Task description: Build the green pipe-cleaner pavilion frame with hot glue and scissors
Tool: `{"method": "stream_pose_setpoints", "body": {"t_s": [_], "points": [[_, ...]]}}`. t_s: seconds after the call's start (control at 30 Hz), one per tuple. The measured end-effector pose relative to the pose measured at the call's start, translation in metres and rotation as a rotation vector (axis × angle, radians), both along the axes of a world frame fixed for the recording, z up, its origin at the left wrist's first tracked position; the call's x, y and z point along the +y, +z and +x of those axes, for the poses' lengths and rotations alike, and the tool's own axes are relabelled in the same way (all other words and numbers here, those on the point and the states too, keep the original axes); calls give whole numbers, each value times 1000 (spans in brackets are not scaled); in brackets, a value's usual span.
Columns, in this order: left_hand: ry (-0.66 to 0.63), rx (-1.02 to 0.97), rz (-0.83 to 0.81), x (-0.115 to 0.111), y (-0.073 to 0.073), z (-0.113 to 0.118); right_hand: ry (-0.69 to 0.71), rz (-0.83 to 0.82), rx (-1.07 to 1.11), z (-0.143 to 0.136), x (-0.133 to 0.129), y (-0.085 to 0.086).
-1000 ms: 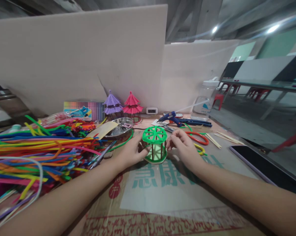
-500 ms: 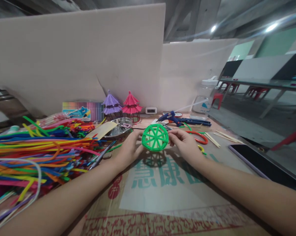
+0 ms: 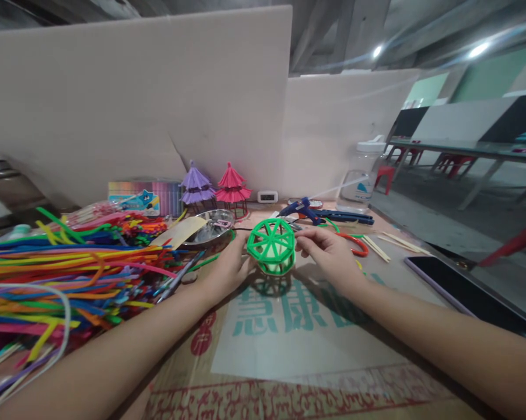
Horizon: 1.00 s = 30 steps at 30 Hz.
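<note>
A green pipe-cleaner frame [image 3: 272, 240] is held just above the sheet, between my two hands. Its many-sided top has spokes meeting in the middle, and a lower ring shows beneath the front edge. My left hand [image 3: 231, 262] grips its left side, the fingertips partly hidden behind it. At the right edge, the thumb and fingers of my right hand [image 3: 326, 255] are pinched together on the rim. Below lies a translucent sheet [image 3: 289, 356] with green lettering, the frame's shadow falling on it.
Colourful pipe cleaners [image 3: 70, 274] are heaped on the left. Behind stand a purple pavilion model [image 3: 197, 185], a pink one [image 3: 232, 188], a metal bowl [image 3: 208, 236] and a small clock [image 3: 267, 197]. A blue glue gun [image 3: 304, 209], a bottle [image 3: 358, 181] and a phone [image 3: 468, 286] are to the right.
The green frame has tilted, so its lower ring and side now show under the top. Both hands stay at its sides, and the whole view has shifted slightly.
</note>
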<state>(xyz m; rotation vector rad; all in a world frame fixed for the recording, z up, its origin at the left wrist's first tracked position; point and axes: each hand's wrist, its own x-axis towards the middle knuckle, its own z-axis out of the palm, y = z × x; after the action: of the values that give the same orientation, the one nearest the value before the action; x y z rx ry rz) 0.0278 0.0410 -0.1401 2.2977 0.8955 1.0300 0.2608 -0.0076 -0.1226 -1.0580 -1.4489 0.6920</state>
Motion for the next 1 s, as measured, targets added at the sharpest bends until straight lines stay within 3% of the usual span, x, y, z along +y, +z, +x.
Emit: {"method": "stream_pose_setpoints", "body": {"t_s": [0.17,0.3,0.47,0.67,0.87,1.0], "points": [[15,15,-7,-1,0,1,8,64,-39,-1,-5,3],[46,-35,31,0,-1,0,20,78,83,-3,-5,2],[52,-2,134,1,-3,-3,93,-32,25,-6,-5,-2],[22,-6,97,-2,-1,1,514,-450,229,-8,-3,-3],[-21,53,184,1,-2,-3,680,-688,339,-7,-7,6],[-85,68,193,1,0,-3,839,-753,321,-4,-11,8]]}}
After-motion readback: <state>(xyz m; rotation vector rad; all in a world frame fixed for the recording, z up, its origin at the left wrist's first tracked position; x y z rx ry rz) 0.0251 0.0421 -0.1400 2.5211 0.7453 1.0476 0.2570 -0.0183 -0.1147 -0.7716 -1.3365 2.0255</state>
